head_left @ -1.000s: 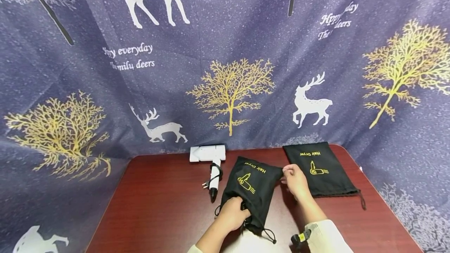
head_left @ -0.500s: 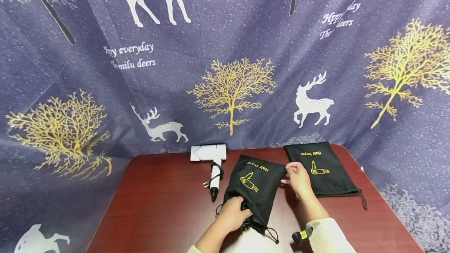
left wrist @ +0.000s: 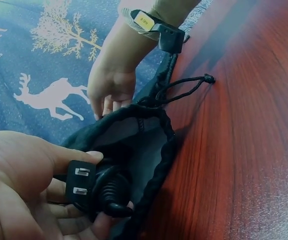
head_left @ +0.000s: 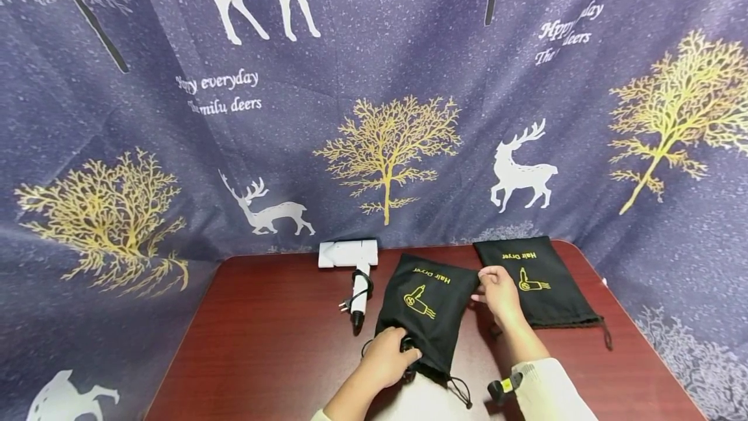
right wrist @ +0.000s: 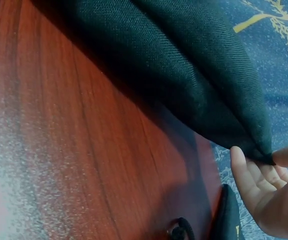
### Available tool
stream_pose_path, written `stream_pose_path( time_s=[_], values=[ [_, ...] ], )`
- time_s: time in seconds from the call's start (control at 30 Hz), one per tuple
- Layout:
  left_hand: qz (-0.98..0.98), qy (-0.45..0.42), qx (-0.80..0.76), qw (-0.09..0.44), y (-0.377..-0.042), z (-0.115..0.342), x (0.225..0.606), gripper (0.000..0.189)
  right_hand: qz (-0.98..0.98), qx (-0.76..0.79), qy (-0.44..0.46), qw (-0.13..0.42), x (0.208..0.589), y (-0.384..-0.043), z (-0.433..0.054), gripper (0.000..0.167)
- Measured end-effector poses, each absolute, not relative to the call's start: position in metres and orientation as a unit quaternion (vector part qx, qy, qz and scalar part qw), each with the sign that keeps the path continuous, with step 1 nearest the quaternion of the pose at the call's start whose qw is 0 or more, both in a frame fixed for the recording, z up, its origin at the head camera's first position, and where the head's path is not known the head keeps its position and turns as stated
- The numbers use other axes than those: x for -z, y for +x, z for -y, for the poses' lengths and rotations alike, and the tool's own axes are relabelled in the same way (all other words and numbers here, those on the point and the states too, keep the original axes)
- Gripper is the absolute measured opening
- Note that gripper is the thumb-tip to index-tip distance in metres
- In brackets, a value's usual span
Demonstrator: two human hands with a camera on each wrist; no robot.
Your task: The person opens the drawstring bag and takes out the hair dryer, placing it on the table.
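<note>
A black drawstring bag (head_left: 447, 320) with a yellow "Hair Dryer" print lies tilted at the table's middle, its mouth toward me. At that mouth my left hand (head_left: 382, 357) grips the cord end of a black hair dryer. The left wrist view shows its two-pronged plug (left wrist: 80, 186) under my thumb, beside a ribbed black cord sleeve (left wrist: 115, 192). The rest of the dryer is hidden inside the bag and behind my fingers. My right hand (head_left: 501, 296) pinches the bag's far right corner between thumb and fingers, holding it stretched.
Back left on the red-brown table (head_left: 263, 330) lies a white hair dryer (head_left: 348, 255), its black cord wound round the handle. A second black bag (head_left: 528, 301) lies flat at the back right. A printed curtain (head_left: 327, 174) hangs behind the table.
My right hand has moved slightly right and away, drawing the bag's corner with it. The bag has shifted a little up over the dryer, while my left hand has stayed nearly in place.
</note>
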State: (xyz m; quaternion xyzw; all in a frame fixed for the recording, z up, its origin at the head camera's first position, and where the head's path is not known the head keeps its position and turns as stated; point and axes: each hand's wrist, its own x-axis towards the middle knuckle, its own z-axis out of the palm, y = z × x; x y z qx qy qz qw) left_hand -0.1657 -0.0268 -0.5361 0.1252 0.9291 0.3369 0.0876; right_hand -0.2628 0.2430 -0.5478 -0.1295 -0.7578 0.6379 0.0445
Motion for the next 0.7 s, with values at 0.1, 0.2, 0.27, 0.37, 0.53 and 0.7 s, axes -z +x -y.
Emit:
stream_pose_path(
  time_s=[0.1,0.2,0.27,0.37,0.53,0.7],
  values=[
    [-0.934,0.129,-0.324,0.076,-0.164,0.0267,0.5351,0.045,0.757,-0.639,-0.13,0.049,0.5468,-0.2644,-0.2438,0.017],
    [-0.937,0.13,-0.315,0.073,-0.163,0.027,0.5334,0.045,0.753,-0.642,-0.131,0.051,0.546,-0.2656,-0.2439,0.016],
    [-0.938,0.129,-0.313,0.074,-0.1629,0.0275,0.5323,0.045,0.75,-0.646,-0.133,0.051,0.5455,-0.2662,-0.2438,0.016],
    [-0.938,0.13,-0.314,0.075,-0.1628,0.0282,0.5315,0.045,0.748,-0.648,-0.134,0.053,0.5449,-0.2676,-0.2442,0.016],
    [-0.936,0.137,-0.317,0.066,-0.1613,0.0293,0.5328,0.043,0.748,-0.647,-0.137,0.053,0.5432,-0.2699,-0.2457,0.019],
    [-0.935,0.146,-0.32,0.05,-0.1583,0.0299,0.5326,0.04,0.75,-0.645,-0.141,0.048,0.5436,-0.2727,-0.2471,0.021]
  ],
)
